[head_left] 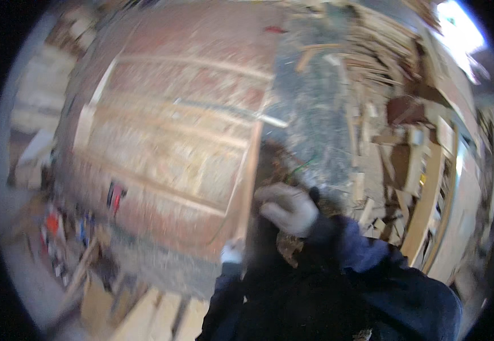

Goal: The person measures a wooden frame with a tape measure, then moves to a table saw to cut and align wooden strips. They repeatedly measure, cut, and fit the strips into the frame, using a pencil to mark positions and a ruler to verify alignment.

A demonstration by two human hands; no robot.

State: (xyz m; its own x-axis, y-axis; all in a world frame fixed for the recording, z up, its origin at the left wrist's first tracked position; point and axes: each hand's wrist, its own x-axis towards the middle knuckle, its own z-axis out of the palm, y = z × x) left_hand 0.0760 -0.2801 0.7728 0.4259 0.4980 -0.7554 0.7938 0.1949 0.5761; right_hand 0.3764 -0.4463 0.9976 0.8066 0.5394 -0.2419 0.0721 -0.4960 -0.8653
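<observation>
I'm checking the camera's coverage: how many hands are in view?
2: the left hand at the lower end of the wooden frame's right bar, the right hand just right of that bar.

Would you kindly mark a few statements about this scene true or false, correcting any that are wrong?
1. A wooden frame lies on the reddish surface. True.
2. The red-and-black item lies inside the frame. False: the red-and-black item lies outside, below the frame in the view.
3. Scrap wood is piled on the right of the view. True.
4. The right hand is left of the left hand. False: the right hand is right of the left hand.
</observation>
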